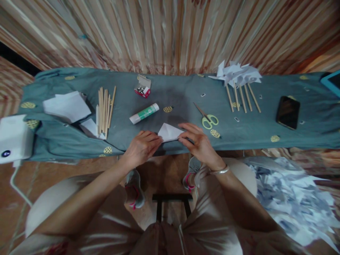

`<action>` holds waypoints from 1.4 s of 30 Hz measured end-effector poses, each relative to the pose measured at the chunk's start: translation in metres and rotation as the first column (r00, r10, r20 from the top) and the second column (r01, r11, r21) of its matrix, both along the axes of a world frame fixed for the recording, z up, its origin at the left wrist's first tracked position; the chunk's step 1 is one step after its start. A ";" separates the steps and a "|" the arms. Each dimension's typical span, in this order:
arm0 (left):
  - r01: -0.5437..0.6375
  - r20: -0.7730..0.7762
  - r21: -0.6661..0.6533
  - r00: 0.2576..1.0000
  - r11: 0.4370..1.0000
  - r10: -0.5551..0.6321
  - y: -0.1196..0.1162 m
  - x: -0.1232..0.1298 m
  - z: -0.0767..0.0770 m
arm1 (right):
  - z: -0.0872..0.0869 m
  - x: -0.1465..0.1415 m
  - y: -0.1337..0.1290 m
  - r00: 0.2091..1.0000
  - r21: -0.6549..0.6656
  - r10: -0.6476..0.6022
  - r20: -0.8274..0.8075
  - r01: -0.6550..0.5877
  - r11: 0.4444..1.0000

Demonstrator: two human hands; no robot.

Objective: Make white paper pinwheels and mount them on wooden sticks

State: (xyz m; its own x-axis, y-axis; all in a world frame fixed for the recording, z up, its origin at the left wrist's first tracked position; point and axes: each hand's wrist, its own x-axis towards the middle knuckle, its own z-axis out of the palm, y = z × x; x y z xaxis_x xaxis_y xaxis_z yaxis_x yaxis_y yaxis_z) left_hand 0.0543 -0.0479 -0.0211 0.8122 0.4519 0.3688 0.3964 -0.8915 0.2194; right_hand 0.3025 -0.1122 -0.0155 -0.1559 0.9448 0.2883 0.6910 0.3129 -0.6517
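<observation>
- Your left hand (143, 146) is closed on the left corner of the folded white paper (169, 132).
- Your right hand (198, 143) pinches its right corner, the other fingers loosely spread.
- The paper lies between them, at the near edge of the surface (175, 94).
- Just beyond it, to the left, you have a glue stick (145, 113); to the right, green-handled scissors (209, 121).
- Wooden sticks (106, 109) lie farther left; paper pinwheels (236, 73) lie at the far right.

Beyond the folded paper (169, 132) at frame centre, a passage runs between glue stick (144, 113) and scissors (205, 116); wooden sticks (104, 109) block the left, paper pinwheels (239, 73) the upper right
</observation>
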 end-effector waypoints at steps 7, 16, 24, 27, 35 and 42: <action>-0.027 0.142 -0.274 0.988 0.961 0.068 -0.003 0.001 -0.004 | -0.011 -0.003 0.009 0.982 -0.119 -0.080 -0.174 0.060 0.991; -0.107 0.138 -0.382 0.975 0.918 0.171 -0.004 0.002 -0.007 | -0.022 -0.004 0.024 0.968 -0.088 -0.156 -0.197 0.141 0.986; -0.046 0.056 -0.008 0.997 0.999 0.046 -0.019 0.010 -0.001 | -0.024 -0.008 0.028 0.978 -0.069 -0.172 -0.115 0.165 0.984; 0.043 -0.083 0.093 0.996 0.995 -0.035 -0.033 0.017 -0.007 | -0.023 -0.010 0.029 0.980 -0.054 -0.179 -0.091 0.174 0.983; 0.005 -0.245 0.048 0.970 0.999 0.007 -0.045 0.019 -0.016 | -0.025 -0.013 0.030 0.973 -0.032 -0.218 -0.072 0.216 0.976; 0.004 -0.234 0.043 0.972 0.999 0.006 -0.042 0.017 -0.022 | -0.026 -0.015 0.032 0.970 -0.030 -0.236 -0.062 0.235 0.972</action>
State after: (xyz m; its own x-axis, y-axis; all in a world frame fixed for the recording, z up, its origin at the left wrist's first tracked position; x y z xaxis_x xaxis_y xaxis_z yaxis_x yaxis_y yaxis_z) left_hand 0.0714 -0.0896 -0.0433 0.8779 0.4405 0.1875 0.4329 -0.8977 0.0822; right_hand 0.2877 -0.0800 -0.0414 0.0898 0.9590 0.2688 0.6998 0.1313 -0.7022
